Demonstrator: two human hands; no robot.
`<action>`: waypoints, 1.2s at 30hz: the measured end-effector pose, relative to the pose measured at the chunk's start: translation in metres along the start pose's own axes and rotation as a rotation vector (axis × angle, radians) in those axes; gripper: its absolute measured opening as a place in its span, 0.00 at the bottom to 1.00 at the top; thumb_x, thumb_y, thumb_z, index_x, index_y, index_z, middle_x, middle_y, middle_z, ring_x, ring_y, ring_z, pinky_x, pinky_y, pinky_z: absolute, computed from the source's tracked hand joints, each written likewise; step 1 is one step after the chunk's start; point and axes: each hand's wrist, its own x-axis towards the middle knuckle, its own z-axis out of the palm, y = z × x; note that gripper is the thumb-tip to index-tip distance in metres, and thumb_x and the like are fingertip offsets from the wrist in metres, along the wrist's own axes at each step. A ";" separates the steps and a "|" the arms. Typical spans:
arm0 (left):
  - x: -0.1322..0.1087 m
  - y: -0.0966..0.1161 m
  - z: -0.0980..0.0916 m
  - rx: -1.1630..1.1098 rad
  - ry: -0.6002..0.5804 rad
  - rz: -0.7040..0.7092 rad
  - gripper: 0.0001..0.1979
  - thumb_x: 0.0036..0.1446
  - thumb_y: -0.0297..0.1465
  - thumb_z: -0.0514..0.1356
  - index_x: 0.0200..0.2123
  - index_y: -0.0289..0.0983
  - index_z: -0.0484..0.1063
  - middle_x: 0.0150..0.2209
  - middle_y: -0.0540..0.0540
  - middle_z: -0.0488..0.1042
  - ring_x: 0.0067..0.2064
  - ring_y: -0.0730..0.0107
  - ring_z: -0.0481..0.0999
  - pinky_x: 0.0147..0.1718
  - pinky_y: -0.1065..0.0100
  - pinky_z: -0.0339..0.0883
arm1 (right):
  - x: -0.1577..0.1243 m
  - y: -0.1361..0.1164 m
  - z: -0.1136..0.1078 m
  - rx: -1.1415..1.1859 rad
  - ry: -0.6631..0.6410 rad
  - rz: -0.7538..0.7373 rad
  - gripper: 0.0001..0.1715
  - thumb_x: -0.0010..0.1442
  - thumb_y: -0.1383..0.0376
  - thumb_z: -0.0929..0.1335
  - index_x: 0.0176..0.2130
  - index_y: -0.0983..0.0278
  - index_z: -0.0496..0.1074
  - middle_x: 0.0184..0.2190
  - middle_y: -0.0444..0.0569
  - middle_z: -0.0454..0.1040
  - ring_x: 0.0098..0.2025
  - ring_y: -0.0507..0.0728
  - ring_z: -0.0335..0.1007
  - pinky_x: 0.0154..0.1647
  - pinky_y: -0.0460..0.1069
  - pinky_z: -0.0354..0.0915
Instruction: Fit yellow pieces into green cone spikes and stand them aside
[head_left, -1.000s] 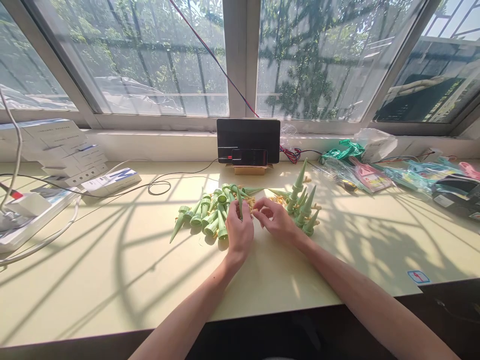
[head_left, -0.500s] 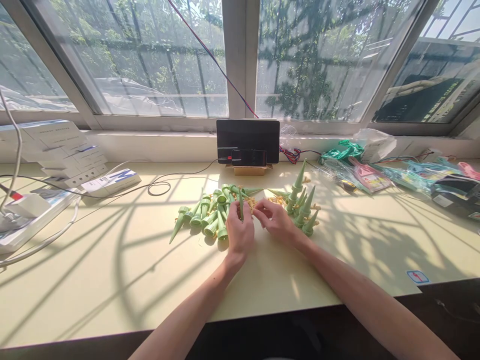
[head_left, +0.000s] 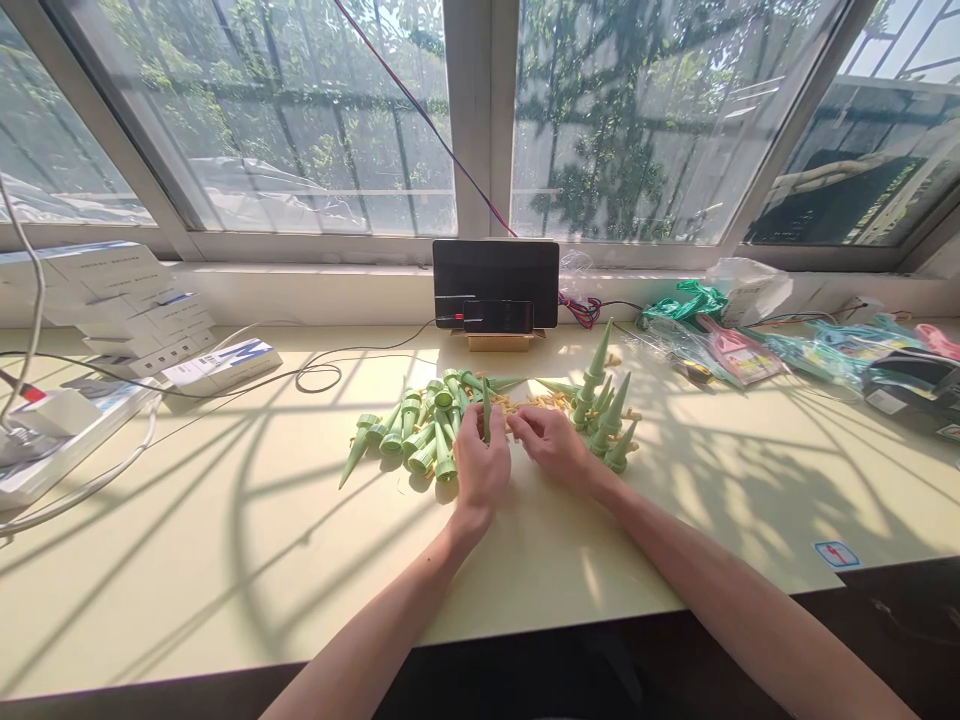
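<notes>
My left hand (head_left: 482, 462) is closed around a green cone (head_left: 487, 408), whose tip points upward. Just right of it, my right hand (head_left: 551, 440) has thumb and index finger pinched together; what they hold, if anything, is too small to name. Left of my hands lies a pile of green cones (head_left: 420, 440) with ringed collars. On the right, beside my right hand, several green cones (head_left: 609, 415) stand upright with small tan pieces at their sides. More tan pieces (head_left: 551, 400) lie behind my hands.
A black tablet (head_left: 495, 265) and a phone (head_left: 498, 316) stand by the window. White boxes (head_left: 112, 300), a power strip (head_left: 75, 430) and cables (head_left: 319, 375) are at left. Plastic bags (head_left: 742, 350) and a black object (head_left: 915, 390) lie at right.
The green cone in my left hand has tilted slightly and shifted a little to the right. My right hand has barely moved.
</notes>
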 end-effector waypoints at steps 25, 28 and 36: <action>-0.001 0.003 -0.001 0.102 0.018 0.009 0.11 0.67 0.41 0.56 0.38 0.40 0.70 0.34 0.46 0.76 0.35 0.62 0.75 0.36 0.63 0.67 | -0.003 0.006 0.001 0.120 -0.087 -0.029 0.13 0.69 0.55 0.68 0.40 0.63 0.72 0.31 0.48 0.76 0.25 0.52 0.64 0.28 0.49 0.65; -0.001 0.004 -0.001 0.117 0.011 0.019 0.11 0.67 0.41 0.55 0.38 0.40 0.70 0.34 0.46 0.77 0.35 0.62 0.75 0.37 0.62 0.67 | -0.003 0.006 0.001 0.129 -0.092 -0.019 0.14 0.69 0.54 0.68 0.39 0.63 0.72 0.30 0.47 0.75 0.25 0.52 0.63 0.27 0.49 0.63; -0.002 0.006 -0.001 0.140 0.020 0.051 0.10 0.67 0.39 0.55 0.37 0.41 0.70 0.32 0.47 0.76 0.34 0.63 0.76 0.36 0.63 0.66 | -0.003 0.000 -0.002 0.091 -0.104 -0.015 0.19 0.70 0.52 0.66 0.32 0.62 0.67 0.23 0.42 0.66 0.25 0.52 0.58 0.27 0.48 0.57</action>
